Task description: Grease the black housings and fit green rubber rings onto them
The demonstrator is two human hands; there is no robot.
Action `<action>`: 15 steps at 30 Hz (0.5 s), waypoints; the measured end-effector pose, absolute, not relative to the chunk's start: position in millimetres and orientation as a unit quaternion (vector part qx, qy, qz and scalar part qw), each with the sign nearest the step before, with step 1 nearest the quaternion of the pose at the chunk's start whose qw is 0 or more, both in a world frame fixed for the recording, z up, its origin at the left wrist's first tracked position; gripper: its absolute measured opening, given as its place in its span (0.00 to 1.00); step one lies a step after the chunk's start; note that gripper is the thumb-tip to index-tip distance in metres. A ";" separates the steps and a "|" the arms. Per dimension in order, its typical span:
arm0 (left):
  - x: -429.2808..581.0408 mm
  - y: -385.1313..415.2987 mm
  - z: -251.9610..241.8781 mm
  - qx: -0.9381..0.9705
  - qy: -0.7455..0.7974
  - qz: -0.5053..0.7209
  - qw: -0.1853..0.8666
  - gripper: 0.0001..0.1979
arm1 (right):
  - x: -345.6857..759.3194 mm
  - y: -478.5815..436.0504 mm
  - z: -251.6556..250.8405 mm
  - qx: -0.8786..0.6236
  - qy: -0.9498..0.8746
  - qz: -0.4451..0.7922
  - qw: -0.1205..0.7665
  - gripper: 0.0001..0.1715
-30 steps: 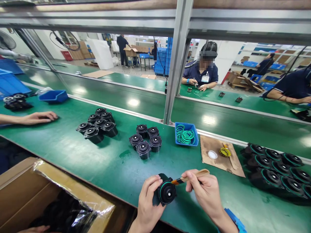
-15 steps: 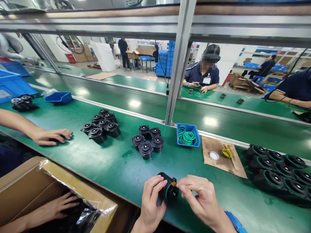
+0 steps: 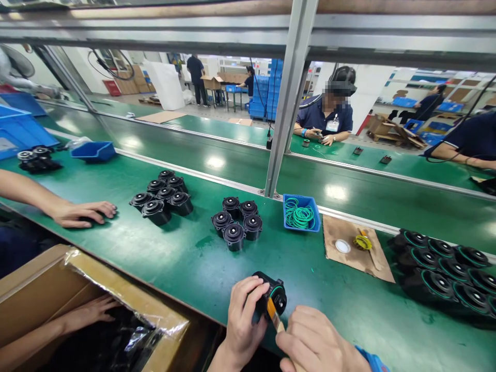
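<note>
My left hand (image 3: 244,312) is wrapped round a black cylindrical housing (image 3: 273,287), tilted on its side at the bench's near edge. A green O-ring rests round its end face, which is turned toward my right hand (image 3: 310,338). Those fingers close on the wooden handle of a small brush (image 3: 275,315), and its orange bristles touch the end face near the ring. Beyond my hands stands a small blue bin (image 3: 287,227) of green O-rings (image 3: 300,214). To its right, a brown cardboard sheet (image 3: 337,235) carries a yellow tub (image 3: 362,242) and a white lid (image 3: 342,246).
Black housings without rings (image 3: 234,235) stand in two groups mid-bench; several ringed housings (image 3: 437,284) fill the right. A co-worker's hand (image 3: 83,213) lies on the bench at left, another arm (image 3: 85,318) reaches into a cardboard box (image 3: 42,268). A metal post (image 3: 287,103) rises behind.
My right hand has moved down and nearer to me, carrying the brush from the top of the ring to the lower side of the end face. The housing stays in my left hand.
</note>
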State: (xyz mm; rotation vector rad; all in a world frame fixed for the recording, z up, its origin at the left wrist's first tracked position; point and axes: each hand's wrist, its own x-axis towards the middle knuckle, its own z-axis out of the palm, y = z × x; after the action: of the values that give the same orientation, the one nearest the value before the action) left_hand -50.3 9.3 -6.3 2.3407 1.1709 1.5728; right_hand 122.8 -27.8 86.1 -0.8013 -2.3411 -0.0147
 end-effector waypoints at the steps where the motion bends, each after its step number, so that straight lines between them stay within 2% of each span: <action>1: -49.9 9.5 -5.1 0.764 0.387 0.514 0.047 0.21 | 122.0 -28.6 85.6 -0.309 -0.895 -0.021 0.322 0.29; 8: -47.4 8.9 4.2 0.745 0.407 0.517 0.108 0.22 | 122.6 -26.4 90.0 -0.290 -0.899 -0.011 0.329 0.23; 15: -46.8 5.5 4.0 0.701 0.446 0.500 0.242 0.25 | 127.9 -23.7 84.6 -0.259 -0.900 0.000 0.350 0.25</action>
State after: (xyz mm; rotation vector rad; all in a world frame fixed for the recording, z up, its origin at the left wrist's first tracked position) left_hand -46.8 5.5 4.0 1.9174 1.2203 1.3679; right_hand 127.9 -23.7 84.6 -0.6706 -2.3329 -0.0007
